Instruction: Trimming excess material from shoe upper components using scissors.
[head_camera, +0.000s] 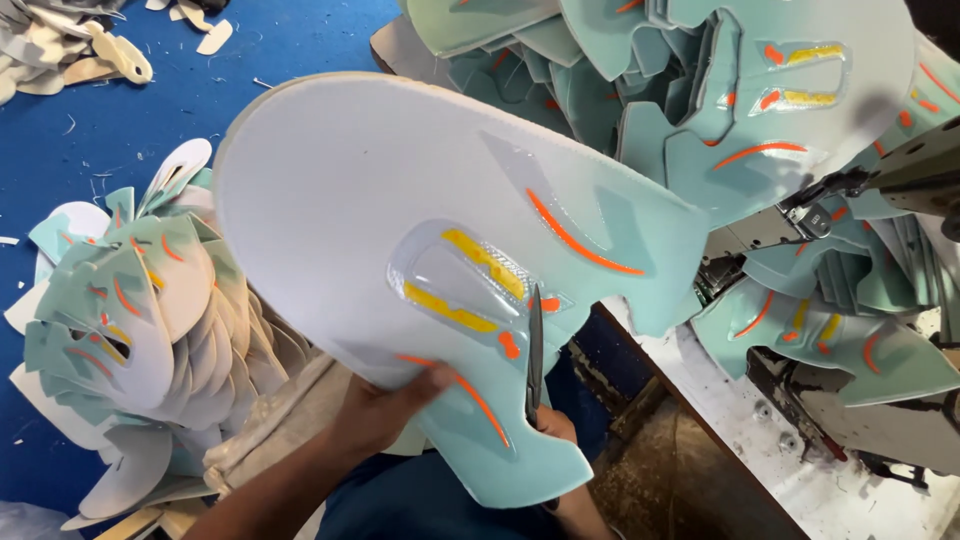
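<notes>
blue floor (300, 40); two hands: left hand (385, 410), right hand (552, 425), one shoe panel (420, 250), one scissors (534, 350).

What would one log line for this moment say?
left hand: holds panel | right hand: scissors at panel's yellow patch | stacks: floor pile, table pile

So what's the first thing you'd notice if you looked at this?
The big white and mint-green shoe upper piece with orange and yellow marks fills the middle, pinched at its lower edge by the left hand. Beside it, the right hand points dark scissors up against the piece. Heaps of matching cut pieces lie on the blue floor at left.
</notes>
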